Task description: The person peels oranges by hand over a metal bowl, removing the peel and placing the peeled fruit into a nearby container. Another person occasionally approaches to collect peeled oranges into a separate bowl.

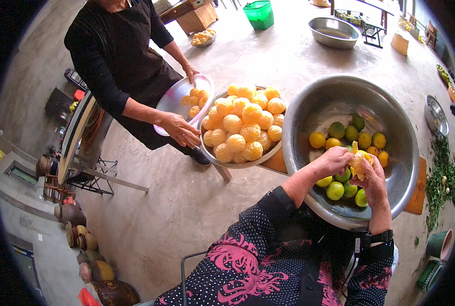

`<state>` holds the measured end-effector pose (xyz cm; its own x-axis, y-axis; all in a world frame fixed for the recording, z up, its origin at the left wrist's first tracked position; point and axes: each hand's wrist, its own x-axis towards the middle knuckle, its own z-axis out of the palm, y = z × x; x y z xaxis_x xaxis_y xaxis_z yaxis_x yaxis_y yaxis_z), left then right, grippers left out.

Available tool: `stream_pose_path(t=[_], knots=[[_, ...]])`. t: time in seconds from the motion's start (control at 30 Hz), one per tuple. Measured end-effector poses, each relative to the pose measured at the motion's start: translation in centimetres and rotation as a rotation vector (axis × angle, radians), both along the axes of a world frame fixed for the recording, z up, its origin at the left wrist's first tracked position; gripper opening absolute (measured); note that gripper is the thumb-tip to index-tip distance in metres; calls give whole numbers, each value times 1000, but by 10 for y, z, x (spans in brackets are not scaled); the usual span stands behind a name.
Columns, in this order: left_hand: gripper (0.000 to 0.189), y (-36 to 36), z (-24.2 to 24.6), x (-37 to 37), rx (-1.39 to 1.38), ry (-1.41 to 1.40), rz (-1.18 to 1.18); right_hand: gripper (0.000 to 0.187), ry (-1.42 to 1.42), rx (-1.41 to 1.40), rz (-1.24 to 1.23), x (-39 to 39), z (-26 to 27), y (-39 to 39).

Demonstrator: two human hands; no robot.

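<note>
Over a large metal basin (397, 126), my left hand (334, 160) and my right hand (374, 179) hold a partly peeled citrus fruit (357, 162) between them, with a strip of peel standing up from it. My fingers cover part of the fruit. Whole green citrus fruits (335, 190) and yellow-orange ones (317, 140) lie in the basin below and around my hands. To the left of the basin, a metal bowl (231, 165) is heaped with peeled citrus fruits (251, 113).
A co-worker in dark clothes (112, 49) stands at the left, holding a pale plastic basin (170, 100) with several peeled fruits against the heaped bowl. A wooden bench (417, 187) supports the large basin. Leaves (443, 179) lie on the floor at right. Beyond are another metal basin (334, 40) and a green bucket (259, 17).
</note>
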<state>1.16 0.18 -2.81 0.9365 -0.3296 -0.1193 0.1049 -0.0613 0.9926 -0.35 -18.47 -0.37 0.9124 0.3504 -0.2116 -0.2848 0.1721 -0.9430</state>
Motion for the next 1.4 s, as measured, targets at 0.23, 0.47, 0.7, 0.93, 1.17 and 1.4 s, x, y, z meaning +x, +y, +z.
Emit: stream_pose_path(t=[0.23,0.47,0.7,0.93,1.17,1.4], knots=[[36,0,4,1,66,-40,7,36,41,10,-1,1,0,1],[34,-1,-3,6,125,-97,-21,36,7,2,4,1,2,0],[52,-3,0,3,118,-75,2,36,-4,-4,11,0,3,2],[52,-3,-3,3,172,-78,-2,38,-9,-20,-8,-1,1,3],[50,-3,0,2,162,-68,10,36,11,-7,-9,0,1,4],[50,-4,-7,4,180,-127,31,37,0,-41,7,2,-2,1]])
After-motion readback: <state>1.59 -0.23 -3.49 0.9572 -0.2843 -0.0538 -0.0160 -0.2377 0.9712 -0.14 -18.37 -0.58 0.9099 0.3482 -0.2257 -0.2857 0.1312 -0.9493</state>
